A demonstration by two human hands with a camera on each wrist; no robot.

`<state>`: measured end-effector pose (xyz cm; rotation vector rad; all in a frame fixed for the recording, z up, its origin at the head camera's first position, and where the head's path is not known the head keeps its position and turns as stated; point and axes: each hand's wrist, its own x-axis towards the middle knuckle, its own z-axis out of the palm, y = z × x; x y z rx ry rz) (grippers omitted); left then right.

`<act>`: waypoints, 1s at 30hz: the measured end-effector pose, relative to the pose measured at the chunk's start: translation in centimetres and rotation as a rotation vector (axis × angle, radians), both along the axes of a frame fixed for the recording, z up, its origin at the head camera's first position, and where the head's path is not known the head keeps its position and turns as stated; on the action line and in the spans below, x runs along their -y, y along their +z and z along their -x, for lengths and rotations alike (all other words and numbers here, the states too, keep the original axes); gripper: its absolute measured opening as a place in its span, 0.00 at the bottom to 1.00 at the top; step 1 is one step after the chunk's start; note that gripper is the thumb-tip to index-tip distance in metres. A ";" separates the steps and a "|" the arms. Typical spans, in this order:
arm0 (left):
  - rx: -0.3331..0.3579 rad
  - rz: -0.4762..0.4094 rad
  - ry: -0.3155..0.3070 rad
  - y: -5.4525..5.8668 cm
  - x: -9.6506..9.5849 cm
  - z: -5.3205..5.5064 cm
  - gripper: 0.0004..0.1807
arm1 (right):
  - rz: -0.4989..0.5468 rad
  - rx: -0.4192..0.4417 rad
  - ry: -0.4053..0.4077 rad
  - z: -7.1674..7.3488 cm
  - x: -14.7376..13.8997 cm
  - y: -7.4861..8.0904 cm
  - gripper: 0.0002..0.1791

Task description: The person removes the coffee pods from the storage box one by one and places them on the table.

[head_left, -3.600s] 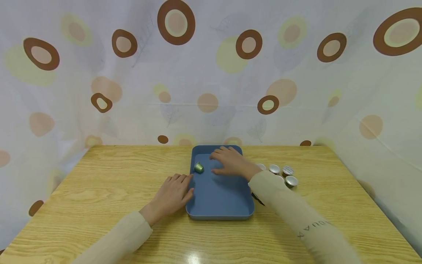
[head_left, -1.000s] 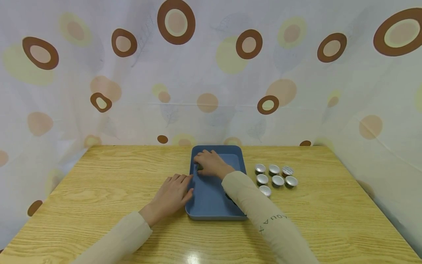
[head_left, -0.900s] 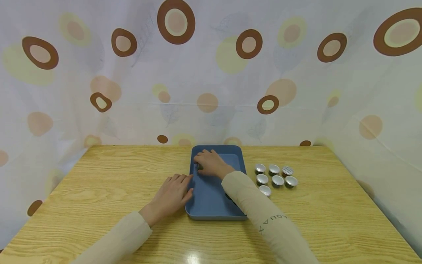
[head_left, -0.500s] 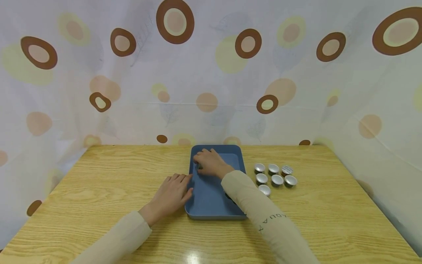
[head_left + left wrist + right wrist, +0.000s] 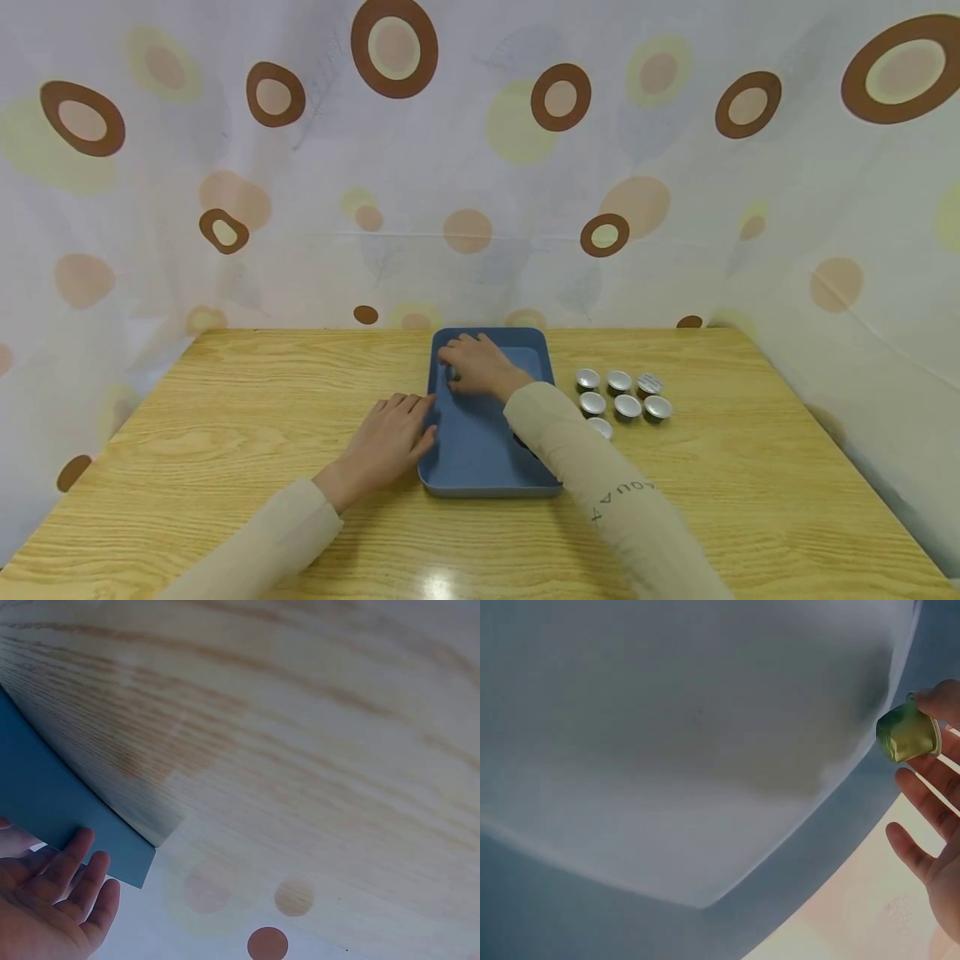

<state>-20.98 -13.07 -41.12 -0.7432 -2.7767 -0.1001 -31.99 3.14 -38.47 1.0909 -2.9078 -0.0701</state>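
Inside the blue tray point(image 5: 472, 454), near its left wall, my right hand point(image 5: 480, 365) pinches a green coffee capsule point(image 5: 909, 735) between thumb and fingers. The right wrist view has the capsule tilted, its rim toward the palm and its narrow end pointing away; the head view leaves most of it hidden behind the hand. My left hand point(image 5: 386, 437) rests against the tray's outer left side, holding nothing. In the left wrist view its loosely spread fingers point(image 5: 88, 889) lie along the tray's wall point(image 5: 124, 851).
To the right of the tray, several coffee capsules point(image 5: 627, 407) stand foil side up on the wooden table point(image 5: 750, 500); the sleeve partly covers the nearest one. A patterned cloth point(image 5: 465, 150) hangs behind the table and along its sides.
Earliest, the green capsule lay loose in the tray with my right hand apart from it. The hand moved left and grips it, staying there over the last second. My left hand has kept its place.
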 end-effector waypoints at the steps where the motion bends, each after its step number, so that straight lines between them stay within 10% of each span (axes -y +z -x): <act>1: 0.001 0.001 0.000 0.0 0.0 0.0 0.25 | 0.001 0.005 0.002 0.0 -0.1 0.1 0.17; 30: -0.031 -0.029 -0.013 0.2 -0.1 -0.1 0.23 | -0.037 0.006 0.073 -1.5 -2.7 3.4 0.22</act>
